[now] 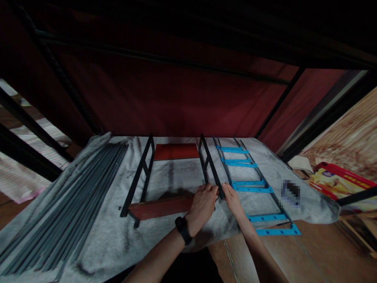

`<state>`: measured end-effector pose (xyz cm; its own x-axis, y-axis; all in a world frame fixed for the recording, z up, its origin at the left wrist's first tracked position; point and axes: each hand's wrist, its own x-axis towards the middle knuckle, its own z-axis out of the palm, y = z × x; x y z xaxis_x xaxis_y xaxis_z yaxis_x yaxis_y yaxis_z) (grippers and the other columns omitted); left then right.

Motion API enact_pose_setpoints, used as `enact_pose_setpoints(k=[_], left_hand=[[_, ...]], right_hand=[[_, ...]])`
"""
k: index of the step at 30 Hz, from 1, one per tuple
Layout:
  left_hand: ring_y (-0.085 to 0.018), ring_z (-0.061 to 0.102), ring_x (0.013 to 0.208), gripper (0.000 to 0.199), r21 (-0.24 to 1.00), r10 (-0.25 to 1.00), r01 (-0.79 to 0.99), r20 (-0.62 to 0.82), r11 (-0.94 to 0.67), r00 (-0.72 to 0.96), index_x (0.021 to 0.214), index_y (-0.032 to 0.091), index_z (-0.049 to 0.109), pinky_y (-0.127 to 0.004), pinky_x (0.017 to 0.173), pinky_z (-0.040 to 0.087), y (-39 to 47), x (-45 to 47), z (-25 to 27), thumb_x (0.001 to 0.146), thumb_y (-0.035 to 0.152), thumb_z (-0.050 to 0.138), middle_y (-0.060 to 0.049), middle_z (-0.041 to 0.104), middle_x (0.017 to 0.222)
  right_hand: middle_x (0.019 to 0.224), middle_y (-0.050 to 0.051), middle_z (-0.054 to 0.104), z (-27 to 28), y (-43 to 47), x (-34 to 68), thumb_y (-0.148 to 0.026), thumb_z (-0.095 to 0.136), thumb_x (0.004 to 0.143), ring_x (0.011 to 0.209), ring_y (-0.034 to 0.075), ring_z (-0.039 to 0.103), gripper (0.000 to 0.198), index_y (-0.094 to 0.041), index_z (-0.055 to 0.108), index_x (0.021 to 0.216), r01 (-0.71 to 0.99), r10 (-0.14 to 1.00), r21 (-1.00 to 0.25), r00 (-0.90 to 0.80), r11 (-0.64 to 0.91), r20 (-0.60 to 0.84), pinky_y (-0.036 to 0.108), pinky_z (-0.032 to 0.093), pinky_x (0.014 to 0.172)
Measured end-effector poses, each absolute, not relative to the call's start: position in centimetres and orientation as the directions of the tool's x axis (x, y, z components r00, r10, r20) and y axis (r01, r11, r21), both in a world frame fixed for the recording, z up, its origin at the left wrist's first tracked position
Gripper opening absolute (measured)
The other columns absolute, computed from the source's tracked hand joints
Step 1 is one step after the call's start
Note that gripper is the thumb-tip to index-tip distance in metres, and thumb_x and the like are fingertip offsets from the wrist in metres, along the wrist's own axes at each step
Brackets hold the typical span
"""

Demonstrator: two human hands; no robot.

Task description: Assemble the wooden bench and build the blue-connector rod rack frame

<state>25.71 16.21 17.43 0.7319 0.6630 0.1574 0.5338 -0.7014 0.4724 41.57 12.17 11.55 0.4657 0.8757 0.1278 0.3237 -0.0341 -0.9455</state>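
A black metal frame (212, 167) with reddish-brown boards across it lies on the grey cloth. My left hand (204, 202), a dark watch on its wrist, is closed about the frame's near right corner, beside the end of the near board (165, 208). On the outer side of that same corner, my right hand (232, 198) has its fingers bent against the black bar. Whatever lies under the fingertips is hidden. The far board (176, 151) spans the two black sides. A small bolt-like piece (120, 208) shows at the near left corner.
Several grey tubes (76, 204) lie bundled on the left of the grey cloth (108, 228). Blue ladder-like racks (253, 188) lie to the right. Dark posts and a dark red panel (176, 102) enclose the back. A red-and-yellow box (341, 181) stands at far right.
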Motion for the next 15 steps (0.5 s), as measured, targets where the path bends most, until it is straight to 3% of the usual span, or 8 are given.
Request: enact_pose_setpoints(k=[4, 6, 8, 11, 13, 15], left_hand=[[-0.021, 0.057, 0.113, 0.027, 0.519, 0.722, 0.508, 0.415, -0.688, 0.554, 0.122, 0.025, 0.061, -0.039, 0.102, 0.042, 14.5, 20.1, 18.6, 0.097, 0.022, 0.05, -0.005, 0.065, 0.122], [-0.02, 0.058, 0.11, 0.026, 0.552, 0.766, 0.538, 0.529, -0.637, 0.365, 0.12, 0.025, 0.062, -0.038, 0.1, 0.042, 14.5, 15.0, 19.0, 0.098, 0.024, 0.048, -0.005, 0.067, 0.115], [-0.021, 0.059, 0.103, 0.021, 0.643, 0.835, 0.596, 0.544, -0.481, 0.087, 0.11, 0.023, 0.065, -0.036, 0.093, 0.044, 15.1, 9.0, 18.8, 0.097, 0.029, 0.05, -0.006, 0.067, 0.105], [-0.02, 0.058, 0.085, 0.03, 0.849, 0.866, 0.514, 0.345, -0.123, -0.363, 0.1, 0.018, 0.065, -0.033, 0.077, 0.045, 17.0, 1.5, 17.2, 0.092, 0.045, 0.053, -0.006, 0.066, 0.09], [-0.017, 0.053, 0.067, 0.04, 0.947, 0.936, 0.319, 0.082, 0.034, -0.343, 0.089, 0.016, 0.066, -0.029, 0.063, 0.042, 18.3, -1.0, 15.6, 0.086, 0.055, 0.056, -0.002, 0.06, 0.071], [-0.013, 0.045, 0.056, 0.046, 0.985, 0.965, 0.131, -0.081, 0.116, -0.25, 0.078, 0.016, 0.064, -0.025, 0.054, 0.035, 19.2, -1.3, 14.3, 0.08, 0.062, 0.06, 0.002, 0.052, 0.061]], right_hand=[[0.069, -0.001, 0.055, 11.5, 11.1, 42.1, -0.064, 0.052, 0.084, 0.068, 0.02, 0.052, 0.041, -0.025, 0.056, 0.072, 0.337, 0.889, -0.938, 0.449, -0.078, 0.087, 0.031, 0.044, 0.065], [0.072, 0.0, 0.057, 11.2, 10.7, 42.7, -0.064, 0.052, 0.084, 0.071, 0.02, 0.053, 0.041, -0.025, 0.056, 0.073, 0.338, 0.897, -0.936, 0.438, -0.1, 0.063, 0.031, 0.045, 0.068], [0.074, 0.0, 0.058, 10.8, 10.7, 43.3, -0.065, 0.052, 0.083, 0.075, 0.021, 0.055, 0.041, -0.025, 0.058, 0.074, 0.351, 0.899, -0.927, 0.436, -0.129, 0.04, 0.031, 0.047, 0.071], [0.081, 0.003, 0.064, 10.0, 10.9, 43.7, -0.067, 0.052, 0.081, 0.086, 0.024, 0.059, 0.043, -0.025, 0.062, 0.077, 0.379, 0.889, -0.909, 0.457, -0.171, 0.024, 0.034, 0.05, 0.082], [0.09, 0.004, 0.068, 9.4, 11.0, 43.9, -0.068, 0.052, 0.079, 0.098, 0.027, 0.061, 0.046, -0.025, 0.065, 0.084, 0.394, 0.862, -0.896, 0.506, -0.204, 0.026, 0.037, 0.049, 0.093], [0.101, 0.006, 0.07, 8.9, 10.9, 43.9, -0.07, 0.052, 0.078, 0.11, 0.029, 0.059, 0.052, -0.024, 0.067, 0.094, 0.398, 0.828, -0.887, 0.56, -0.235, 0.032, 0.041, 0.045, 0.103]])
